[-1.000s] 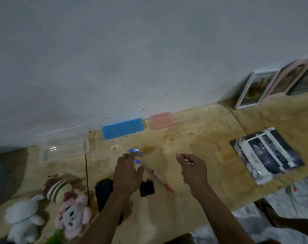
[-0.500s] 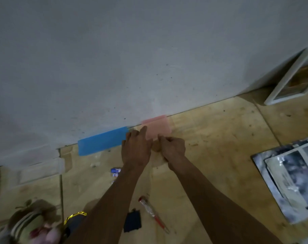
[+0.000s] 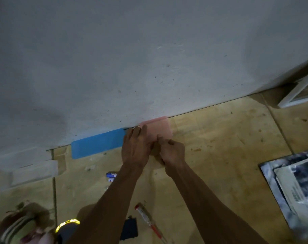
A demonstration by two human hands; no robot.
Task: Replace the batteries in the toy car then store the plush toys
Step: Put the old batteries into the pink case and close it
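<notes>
Reaching forward to the grey wall (image 3: pixel 149 50), both hands are placed on a pale pink rectangular plastic case (image 3: pixel 160 128), which lies on the wooden worktop (image 3: pixel 220 138) against the foot of the wall. The left hand (image 3: pixel 135 147) is laid on the left part of the case, with the fingers nearly straight and close together. The right hand (image 3: pixel 172 152) is curled at the near edge of the case, its thumb pointed toward the lid; if something is pinched between the fingers cannot be told. Just beside the pink case, on the left, a flat blue rectangular plastic case (image 3: pixel 97 145) is seen, also against the wall. Further left a clear plastic box (image 3: pixel 33 171) is found, blurred. Near the left forearm, small blue and white batteries (image 3: pixel 111 176) are lying on the worktop. Nearer to the camera, a screwdriver with a red and clear handle (image 3: pixel 148 221) and a small black battery cover (image 3: pixel 129 229) are lying between the two forearms. The toy car with a yellow stripe (image 3: pixel 67 226) is partly hidden under the left forearm at the bottom edge. A striped plush toy (image 3: pixel 17 224) is visible in the bottom left corner. Printed photo sheets (image 3: pixel 294 187) are stacked at the right, and a white picture frame (image 3: pixel 301 92) is leaned near the wall.
</notes>
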